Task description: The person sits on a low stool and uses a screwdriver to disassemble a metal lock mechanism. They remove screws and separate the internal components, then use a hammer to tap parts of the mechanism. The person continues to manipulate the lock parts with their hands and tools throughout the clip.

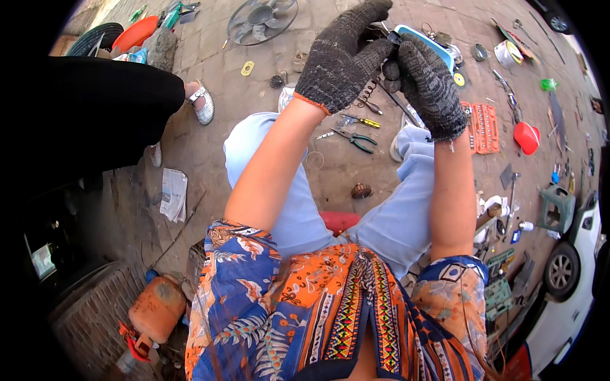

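Note:
My left hand (337, 63), in a dark grey knitted glove with an orange cuff, meets my gloved right hand (431, 86) in front of me. The fingers of both are closed around a small dark piece (394, 38), mostly hidden by the gloves. Just below them shows a black coiled cord (368, 92), and I cannot tell whether it joins the piece. Behind my right fingers is a blue-rimmed tray (427, 37). On the paving beneath lie a yellow-handled screwdriver (363, 120) and green-handled pliers (356, 139).
Past my right knee lies an orange socket set (484, 129) beside a red rounded object (526, 138). A fan wheel (260, 20) is at the far side. A person in black with a silver shoe (203, 106) stands left. A white car (572, 298) is at right.

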Motion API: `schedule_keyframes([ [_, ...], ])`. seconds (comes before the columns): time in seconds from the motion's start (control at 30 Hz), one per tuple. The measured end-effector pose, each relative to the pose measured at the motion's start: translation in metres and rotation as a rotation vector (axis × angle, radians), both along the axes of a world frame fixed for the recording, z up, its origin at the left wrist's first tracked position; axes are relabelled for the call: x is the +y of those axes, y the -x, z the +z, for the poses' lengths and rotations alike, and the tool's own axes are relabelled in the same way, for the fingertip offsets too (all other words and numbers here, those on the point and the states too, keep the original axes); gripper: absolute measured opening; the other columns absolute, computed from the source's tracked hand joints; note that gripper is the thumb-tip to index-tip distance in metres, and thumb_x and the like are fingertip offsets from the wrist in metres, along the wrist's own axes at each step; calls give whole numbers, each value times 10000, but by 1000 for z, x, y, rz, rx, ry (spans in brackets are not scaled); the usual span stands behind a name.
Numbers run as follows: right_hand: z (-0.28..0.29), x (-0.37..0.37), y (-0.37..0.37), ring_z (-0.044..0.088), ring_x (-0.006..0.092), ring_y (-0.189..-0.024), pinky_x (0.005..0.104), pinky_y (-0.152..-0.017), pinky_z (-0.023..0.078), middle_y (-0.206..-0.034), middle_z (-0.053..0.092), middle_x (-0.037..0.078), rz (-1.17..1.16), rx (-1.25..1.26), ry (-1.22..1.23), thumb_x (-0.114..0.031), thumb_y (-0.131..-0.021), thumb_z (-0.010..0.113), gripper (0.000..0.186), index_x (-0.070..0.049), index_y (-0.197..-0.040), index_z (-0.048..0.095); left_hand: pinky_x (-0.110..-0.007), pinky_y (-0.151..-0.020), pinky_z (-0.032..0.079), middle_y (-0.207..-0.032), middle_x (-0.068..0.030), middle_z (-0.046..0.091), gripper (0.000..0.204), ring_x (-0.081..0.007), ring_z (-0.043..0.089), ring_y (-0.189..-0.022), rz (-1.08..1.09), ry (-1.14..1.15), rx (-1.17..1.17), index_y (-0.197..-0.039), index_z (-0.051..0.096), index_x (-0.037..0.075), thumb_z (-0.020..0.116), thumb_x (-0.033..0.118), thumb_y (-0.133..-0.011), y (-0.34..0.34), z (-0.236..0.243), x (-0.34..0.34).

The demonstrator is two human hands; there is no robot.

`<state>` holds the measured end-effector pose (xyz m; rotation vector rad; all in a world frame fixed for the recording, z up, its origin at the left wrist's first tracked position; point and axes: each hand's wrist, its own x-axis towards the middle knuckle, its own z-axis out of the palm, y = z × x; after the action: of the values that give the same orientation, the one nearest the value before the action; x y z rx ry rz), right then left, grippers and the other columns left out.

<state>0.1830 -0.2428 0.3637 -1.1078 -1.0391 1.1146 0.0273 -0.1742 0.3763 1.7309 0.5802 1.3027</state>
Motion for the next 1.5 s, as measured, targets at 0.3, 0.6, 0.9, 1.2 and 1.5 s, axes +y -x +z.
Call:
schedule_keyframes([
  [0.3,10,1,19,622,133,-757,260,-667,525,-861,614,104,-164,-251,-81,-173,-889,565,235,18,-1022,535,-346,-666,488,-795,-132,647,152,-262,624,-709,172,-198,297,-887,656,20,620,130,-789,3,-3,-2],
  [0.6,15,-13,6,585,149,-649,278,-567,483,-790,597,74,-53,231,-33,-327,-903,534,322,-23,-995,586,-361,-742,479,-962,-98,623,282,-273,597,-852,270,-583,274,-1007,627,91,654,63,-728,8,-1,-6],
  [0.9,21,-17,30,585,200,-677,318,-635,464,-751,602,92,-232,-608,-251,-278,-712,732,309,-33,-869,629,-370,-778,486,-967,-112,614,428,-286,592,-865,178,-641,308,-1079,605,97,646,4,-664,23,4,-19],
  [1.2,36,-12,15,577,309,-737,385,-654,468,-785,570,132,-258,-1096,-375,-342,-675,731,403,-39,-903,594,-292,-809,490,-982,-108,645,310,-175,621,-892,-160,83,211,-1068,606,16,635,27,-760,14,12,-16],
  [1.5,27,-15,31,580,353,-805,420,-735,455,-812,597,199,-183,-843,145,-438,-801,588,440,-15,-924,613,-380,-757,477,-972,-172,599,289,-307,601,-879,184,-330,413,-1057,570,31,588,22,-768,6,-3,-36],
])
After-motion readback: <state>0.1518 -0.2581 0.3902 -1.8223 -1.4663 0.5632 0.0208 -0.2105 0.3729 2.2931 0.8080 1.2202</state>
